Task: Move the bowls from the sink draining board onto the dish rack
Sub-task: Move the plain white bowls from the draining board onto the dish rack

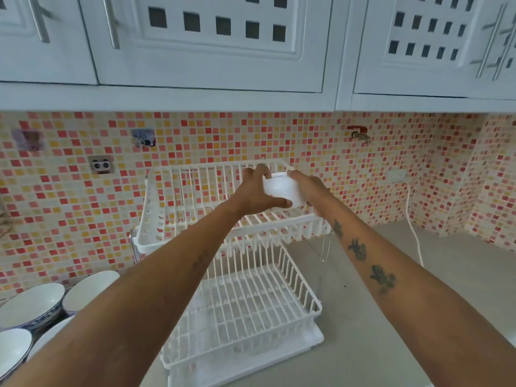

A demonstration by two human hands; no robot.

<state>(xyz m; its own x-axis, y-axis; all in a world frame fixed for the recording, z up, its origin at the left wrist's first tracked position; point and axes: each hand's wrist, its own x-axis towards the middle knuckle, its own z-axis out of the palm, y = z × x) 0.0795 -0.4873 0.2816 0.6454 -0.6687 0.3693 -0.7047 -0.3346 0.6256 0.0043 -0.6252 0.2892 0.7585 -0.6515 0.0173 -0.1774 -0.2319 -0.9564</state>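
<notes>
A white two-tier wire dish rack [195, 180] stands on the grey counter against the tiled wall. Both hands hold one white bowl [282, 191], tipped on its side, over the right part of the upper tier. My left hand [257, 191] grips its left side with the thumb underneath. My right hand [310, 188] holds its right side. Several white bowls with blue patterned outsides [33, 305] sit at the lower left, partly behind my left forearm. The lower tier [251, 311] holds nothing.
White wall cupboards [209, 46] hang low overhead. A white cable [414, 233] runs down the wall to the right of the rack. A red tap [358, 134] sticks out of the mosaic tiles. Grey countertop [391, 344] stretches to the right.
</notes>
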